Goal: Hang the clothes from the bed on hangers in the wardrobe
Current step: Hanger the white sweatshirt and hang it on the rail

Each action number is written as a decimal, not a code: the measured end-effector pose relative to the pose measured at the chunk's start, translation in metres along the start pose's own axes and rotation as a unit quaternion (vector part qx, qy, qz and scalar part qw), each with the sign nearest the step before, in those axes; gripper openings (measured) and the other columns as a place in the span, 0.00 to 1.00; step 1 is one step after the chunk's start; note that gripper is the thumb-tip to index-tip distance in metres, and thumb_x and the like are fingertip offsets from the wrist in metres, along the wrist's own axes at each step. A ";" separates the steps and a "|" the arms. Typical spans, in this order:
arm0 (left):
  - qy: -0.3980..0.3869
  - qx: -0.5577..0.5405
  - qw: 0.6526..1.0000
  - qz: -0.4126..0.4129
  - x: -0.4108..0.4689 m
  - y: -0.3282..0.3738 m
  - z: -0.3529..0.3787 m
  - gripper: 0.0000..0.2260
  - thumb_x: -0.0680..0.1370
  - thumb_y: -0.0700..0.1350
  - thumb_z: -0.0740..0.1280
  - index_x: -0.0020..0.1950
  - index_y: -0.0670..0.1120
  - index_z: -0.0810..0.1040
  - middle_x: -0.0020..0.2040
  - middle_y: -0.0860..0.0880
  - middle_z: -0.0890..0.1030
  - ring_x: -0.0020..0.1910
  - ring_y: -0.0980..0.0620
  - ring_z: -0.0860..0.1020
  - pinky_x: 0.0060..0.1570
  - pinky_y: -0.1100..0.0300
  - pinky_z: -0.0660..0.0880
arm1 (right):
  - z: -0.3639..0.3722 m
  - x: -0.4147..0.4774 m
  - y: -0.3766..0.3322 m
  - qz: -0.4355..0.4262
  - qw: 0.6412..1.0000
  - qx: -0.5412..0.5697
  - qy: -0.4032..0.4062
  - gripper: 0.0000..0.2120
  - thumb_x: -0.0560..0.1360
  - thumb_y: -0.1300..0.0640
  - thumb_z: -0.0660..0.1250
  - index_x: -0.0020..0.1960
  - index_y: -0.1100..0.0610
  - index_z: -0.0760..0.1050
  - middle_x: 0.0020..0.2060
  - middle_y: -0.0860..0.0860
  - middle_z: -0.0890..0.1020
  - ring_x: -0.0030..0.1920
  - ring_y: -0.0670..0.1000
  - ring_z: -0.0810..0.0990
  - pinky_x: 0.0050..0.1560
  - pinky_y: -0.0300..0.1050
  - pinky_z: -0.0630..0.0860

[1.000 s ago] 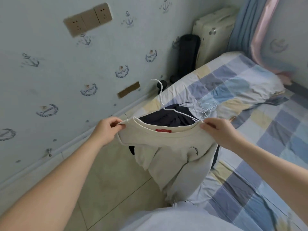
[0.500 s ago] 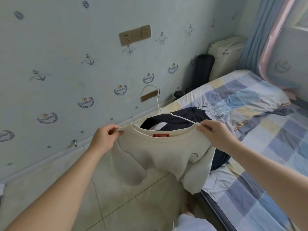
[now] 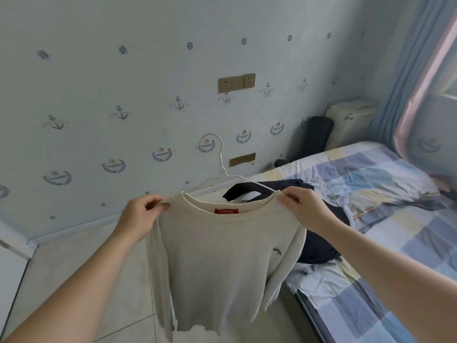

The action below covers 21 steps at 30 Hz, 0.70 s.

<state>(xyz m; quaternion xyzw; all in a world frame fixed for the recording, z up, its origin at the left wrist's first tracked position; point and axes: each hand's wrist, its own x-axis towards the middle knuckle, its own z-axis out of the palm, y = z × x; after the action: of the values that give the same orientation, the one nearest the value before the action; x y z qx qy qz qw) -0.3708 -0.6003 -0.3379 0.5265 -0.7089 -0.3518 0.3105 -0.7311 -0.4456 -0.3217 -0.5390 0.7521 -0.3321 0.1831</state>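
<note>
left hand, fingers pinched together on the left shoulder seam of a cream long-sleeved top; the top hangs full length in the air over the tiled floor, front toward the viewer, a red label inside the collar and a small dark emblem on the chest at the right side of the frame. a white wire hanger sits inside the neckline, its hook rising above the collar against the anchor-patterned wall. right hand, thumb and fingers closed on the right shoulder seam beside the hanger's arm. behind the top, a dark garment lies on the near edge of the bed, which carries a checked blue, white and yellow cover; more white wire hangers rest on the cover just past the dark garment. farther right, 1 blue-and-pink curtain.
</note>
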 end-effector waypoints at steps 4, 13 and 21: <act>0.031 -0.002 1.000 -0.003 -0.062 0.003 -0.017 0.10 0.76 0.42 0.74 0.40 0.56 0.81 0.36 0.57 0.83 0.36 0.62 0.77 0.41 0.68 0.70 | -0.008 -0.039 -0.010 -0.040 0.999 -0.003 -0.009 0.07 0.79 0.51 0.66 0.46 0.50 0.81 0.36 0.50 0.82 0.36 0.49 0.77 0.36 0.41 0.72; 0.135 -0.011 0.991 -0.002 -0.212 0.036 -0.069 0.06 0.77 0.44 0.72 0.42 0.55 0.83 0.40 0.61 0.84 0.37 0.68 0.78 0.45 0.64 0.72 | -0.034 -0.120 -0.063 -0.151 0.988 0.013 -0.023 0.09 0.80 0.49 0.64 0.46 0.52 0.79 0.34 0.55 0.79 0.33 0.52 0.74 0.33 0.40 0.68; 0.223 0.004 0.974 0.034 -0.301 0.094 -0.144 0.05 0.79 0.47 0.70 0.44 0.54 0.83 0.41 0.55 0.84 0.40 0.60 0.79 0.44 0.62 0.73 | -0.060 -0.161 -0.147 -0.238 0.971 0.038 -0.002 0.10 0.81 0.51 0.62 0.43 0.53 0.76 0.33 0.55 0.77 0.32 0.50 0.71 0.32 0.42 0.66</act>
<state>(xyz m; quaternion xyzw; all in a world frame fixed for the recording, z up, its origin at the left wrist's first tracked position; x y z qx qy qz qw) -0.2276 -0.3161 -0.2007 0.5688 -0.6406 -0.2125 0.4701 -0.6107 -0.3062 -0.1895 -0.6954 0.5891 -0.3936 0.1204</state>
